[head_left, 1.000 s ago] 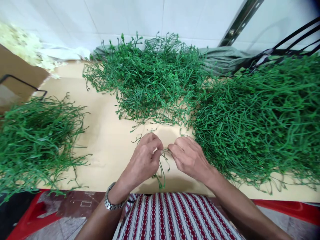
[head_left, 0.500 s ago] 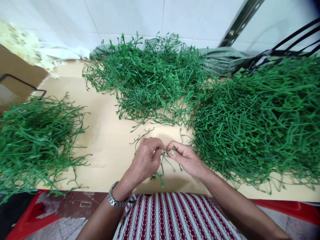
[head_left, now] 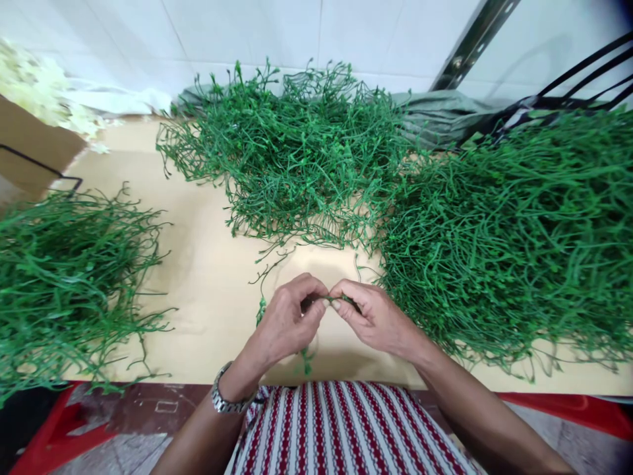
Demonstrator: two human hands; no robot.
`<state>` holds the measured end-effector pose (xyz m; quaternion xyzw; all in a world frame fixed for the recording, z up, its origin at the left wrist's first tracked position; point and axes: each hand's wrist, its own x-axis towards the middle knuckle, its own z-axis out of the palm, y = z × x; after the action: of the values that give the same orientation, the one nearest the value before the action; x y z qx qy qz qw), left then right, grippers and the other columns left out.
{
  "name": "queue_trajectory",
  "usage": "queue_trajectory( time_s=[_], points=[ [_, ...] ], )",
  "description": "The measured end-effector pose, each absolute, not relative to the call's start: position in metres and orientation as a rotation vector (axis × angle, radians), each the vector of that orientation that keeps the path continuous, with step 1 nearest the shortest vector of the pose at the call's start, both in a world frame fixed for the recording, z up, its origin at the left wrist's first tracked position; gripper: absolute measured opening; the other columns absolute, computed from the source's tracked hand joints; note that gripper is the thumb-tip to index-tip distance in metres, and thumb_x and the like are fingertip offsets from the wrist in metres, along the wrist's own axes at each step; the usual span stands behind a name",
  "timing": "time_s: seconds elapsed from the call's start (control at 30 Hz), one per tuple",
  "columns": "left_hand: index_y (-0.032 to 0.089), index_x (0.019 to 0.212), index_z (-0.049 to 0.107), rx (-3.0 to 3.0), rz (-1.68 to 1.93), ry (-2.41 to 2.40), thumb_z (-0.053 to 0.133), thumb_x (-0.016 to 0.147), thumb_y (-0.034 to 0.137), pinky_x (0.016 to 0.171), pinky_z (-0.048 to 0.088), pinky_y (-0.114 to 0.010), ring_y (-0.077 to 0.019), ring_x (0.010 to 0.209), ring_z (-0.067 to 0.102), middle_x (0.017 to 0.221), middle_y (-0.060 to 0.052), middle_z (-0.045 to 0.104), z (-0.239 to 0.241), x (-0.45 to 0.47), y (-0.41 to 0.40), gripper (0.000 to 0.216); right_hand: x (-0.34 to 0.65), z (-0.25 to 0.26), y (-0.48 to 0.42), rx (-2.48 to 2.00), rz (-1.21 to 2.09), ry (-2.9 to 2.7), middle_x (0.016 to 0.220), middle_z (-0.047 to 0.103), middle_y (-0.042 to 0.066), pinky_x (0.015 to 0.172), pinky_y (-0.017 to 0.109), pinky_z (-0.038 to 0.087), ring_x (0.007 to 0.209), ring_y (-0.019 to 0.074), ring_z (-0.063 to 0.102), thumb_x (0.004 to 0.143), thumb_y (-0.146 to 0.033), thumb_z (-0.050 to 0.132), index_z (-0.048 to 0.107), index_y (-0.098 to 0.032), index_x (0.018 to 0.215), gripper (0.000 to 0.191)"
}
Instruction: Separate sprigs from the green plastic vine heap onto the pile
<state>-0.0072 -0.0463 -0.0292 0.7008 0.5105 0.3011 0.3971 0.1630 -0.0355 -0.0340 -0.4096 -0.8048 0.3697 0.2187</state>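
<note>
My left hand (head_left: 291, 313) and my right hand (head_left: 368, 313) meet fingertip to fingertip over the table, near its front edge. Both pinch thin green artificial stems (head_left: 351, 303) between thumb and forefinger. Other green stem ends (head_left: 306, 361) hang below my left hand, and thin branching tips (head_left: 270, 269) stick out past its far side. A metal-band watch (head_left: 228, 390) is on my left wrist. How the pinched stems join between the fingertips is too small to make out.
Green stems lie in a left pile (head_left: 74, 284), a back pile (head_left: 297, 145) and a large right pile (head_left: 514, 244) on the pale table (head_left: 198, 264). Cardboard (head_left: 39, 145) and cream flowers (head_left: 39, 86) stand at back left. A metal post (head_left: 472, 46) rises against the tiled wall.
My fingertips have come together, closing the small gap between the hands. The stems that dangled between them are now mostly hidden; some green shows on my left hand's outer side.
</note>
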Motion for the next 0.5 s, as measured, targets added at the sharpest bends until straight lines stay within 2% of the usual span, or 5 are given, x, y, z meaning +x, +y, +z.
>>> queue_trajectory(
  time_s=[0.13,0.33,0.5],
  points=[
    [0.015,0.070,0.057,1.911,0.749,1.344,0.043,0.076,0.006,0.057,0.036,-0.022,-0.0105,0.060,0.050,0.065,0.000,0.056,-0.028,-0.004,-0.050,0.018,0.161,-0.032,-0.038,-1.075,0.789,-2.373,0.068,0.052,0.000,0.057,0.022,0.032,0.060,0.0099,0.045,0.082,-0.010,0.040,0.051,-0.015,0.076,0.014],
    [0.016,0.061,0.052,2.134,0.798,1.573,0.041,0.074,0.006,0.053,0.034,-0.023,-0.0114,0.054,0.047,0.058,-0.001,0.054,-0.039,0.006,-0.059,0.020,0.151,-0.034,-0.045,-1.296,0.288,-2.500,0.060,0.054,0.001,0.052,0.026,0.025,0.050,0.0118,0.044,0.083,-0.012,0.040,0.052,-0.017,0.071,0.017],
    [0.016,0.059,0.052,2.138,0.842,1.556,0.040,0.073,0.005,0.052,0.033,-0.023,-0.0108,0.052,0.045,0.055,0.000,0.051,-0.040,0.006,-0.060,0.022,0.145,-0.030,-0.048,-1.410,0.205,-2.541,0.061,0.059,0.002,0.051,0.027,0.020,0.049,0.0120,0.048,0.083,-0.013,0.043,0.054,-0.017,0.074,0.014]
  ],
)
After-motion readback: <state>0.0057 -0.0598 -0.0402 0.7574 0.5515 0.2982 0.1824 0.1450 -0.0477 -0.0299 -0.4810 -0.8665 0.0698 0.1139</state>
